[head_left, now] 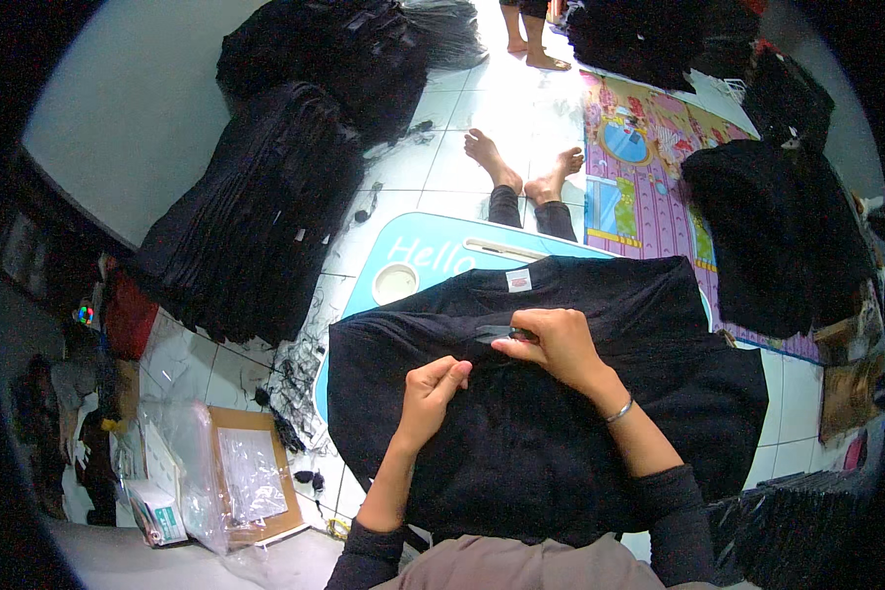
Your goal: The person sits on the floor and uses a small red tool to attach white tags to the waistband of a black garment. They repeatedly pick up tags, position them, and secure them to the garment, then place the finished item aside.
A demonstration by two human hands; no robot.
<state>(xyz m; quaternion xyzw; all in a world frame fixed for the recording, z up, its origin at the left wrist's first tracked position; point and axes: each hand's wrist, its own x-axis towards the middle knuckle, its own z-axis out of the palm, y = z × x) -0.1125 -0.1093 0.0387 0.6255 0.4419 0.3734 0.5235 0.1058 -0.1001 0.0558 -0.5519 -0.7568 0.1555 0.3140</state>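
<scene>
A black T-shirt (560, 442) lies spread over a light blue lap table (383, 258), its neckline and white label (518, 281) toward the far edge. My right hand (563, 346) is closed around small thread snips (497, 333), whose grey blades point left over the shirt's chest. Just left of and nearer than the blades, my left hand (429, 391) is closed in a pinch above the cloth. Whatever sits between its fingertips is too small to make out.
Tall piles of black garments (256, 206) stand at the left, with another pile (772, 236) at the right. Thread scraps (305, 379) litter the tiles. A colourful mat (639, 187) lies beyond the table. Cardboard in clear plastic (256, 472) is at the lower left. Another person's feet (546, 59) stand at the far end.
</scene>
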